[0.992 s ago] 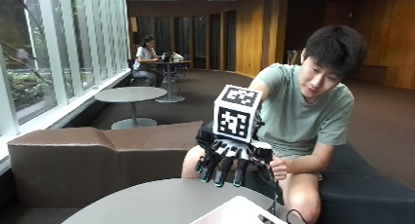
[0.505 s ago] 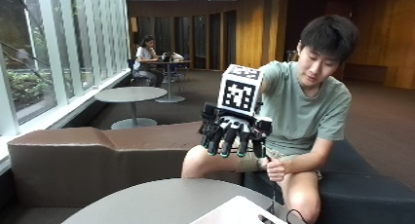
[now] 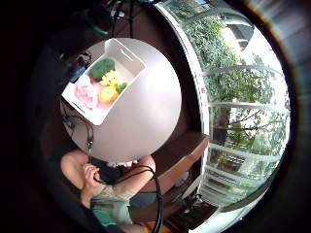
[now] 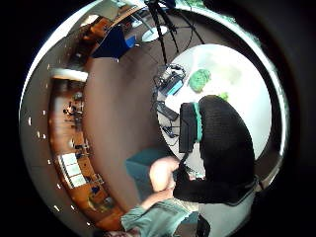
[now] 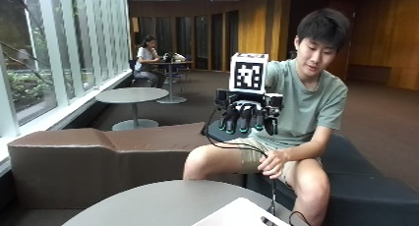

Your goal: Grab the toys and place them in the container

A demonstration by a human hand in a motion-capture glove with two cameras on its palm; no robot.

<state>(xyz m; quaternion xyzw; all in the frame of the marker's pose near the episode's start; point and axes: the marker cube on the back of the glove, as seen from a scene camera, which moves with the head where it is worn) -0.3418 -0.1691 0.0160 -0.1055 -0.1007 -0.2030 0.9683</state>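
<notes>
The gloved right hand [image 5: 247, 117] is held up in the air, well above the round worktop [image 5: 150, 204], with its fingers [image 5: 242, 119] hanging straight and relaxed; the grip is wide and nothing is held. A white container [image 3: 131, 60] is seen at the worktop's edge nearest the person. Inside it lie the toys: a green plush [image 3: 102, 68], a yellow one [image 3: 111, 77], an orange ball [image 3: 108, 94] and a pink plush [image 3: 87, 92]. The bare hand [image 5: 272, 163] is rested on the person's thigh.

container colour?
White container, clearest in the little finger side palm view, toys inside.
</notes>
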